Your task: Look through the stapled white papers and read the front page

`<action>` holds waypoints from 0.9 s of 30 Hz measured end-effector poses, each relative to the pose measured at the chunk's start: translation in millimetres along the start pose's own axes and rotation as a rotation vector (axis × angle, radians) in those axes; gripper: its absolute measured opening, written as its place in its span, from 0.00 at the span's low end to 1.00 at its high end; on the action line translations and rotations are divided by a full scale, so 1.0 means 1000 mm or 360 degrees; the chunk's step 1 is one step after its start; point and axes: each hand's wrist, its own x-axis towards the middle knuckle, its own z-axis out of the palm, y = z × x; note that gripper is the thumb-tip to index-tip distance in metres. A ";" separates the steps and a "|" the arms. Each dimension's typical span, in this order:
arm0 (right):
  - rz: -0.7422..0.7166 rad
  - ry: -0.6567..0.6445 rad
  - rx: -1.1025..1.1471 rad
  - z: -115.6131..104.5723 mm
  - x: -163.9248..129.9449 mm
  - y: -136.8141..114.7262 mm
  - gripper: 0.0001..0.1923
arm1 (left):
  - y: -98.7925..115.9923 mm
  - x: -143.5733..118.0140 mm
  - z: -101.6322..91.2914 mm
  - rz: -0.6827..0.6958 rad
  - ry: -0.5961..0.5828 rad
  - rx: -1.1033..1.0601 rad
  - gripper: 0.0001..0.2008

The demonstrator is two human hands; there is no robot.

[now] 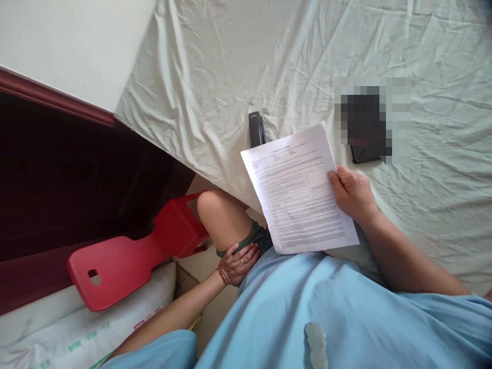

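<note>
We note the right hand point(351, 195) clamped on the printed sheet's point(300, 189) right edge, its long axis running away from us. The left hand point(238, 262) rests on the thigh, fingers curled, farther from the stapler point(256, 129) beyond the sheet.

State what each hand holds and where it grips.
The right hand holds a printed sheet of paper by its right edge, thumb on the front. The left hand holds nothing; it rests on the thigh at the shorts hem.

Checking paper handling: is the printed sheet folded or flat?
Flat, unfolded. The printed sheet shows its full page of text with all corners visible; the right hand pinches its right edge, holding it over the lap.
</note>
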 end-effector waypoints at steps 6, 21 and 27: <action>-0.0002 0.0000 -0.0018 0.001 0.000 0.000 0.17 | 0.002 0.000 -0.002 -0.0058 -0.0059 -0.0032 0.19; -0.0018 0.0020 -0.0054 0.001 0.000 0.000 0.17 | 0.001 0.002 -0.003 -0.0033 -0.0008 -0.0059 0.19; -0.0020 0.0013 -0.0061 0.001 0.000 0.000 0.17 | 0.001 0.001 -0.002 -0.0022 -0.0014 -0.0061 0.18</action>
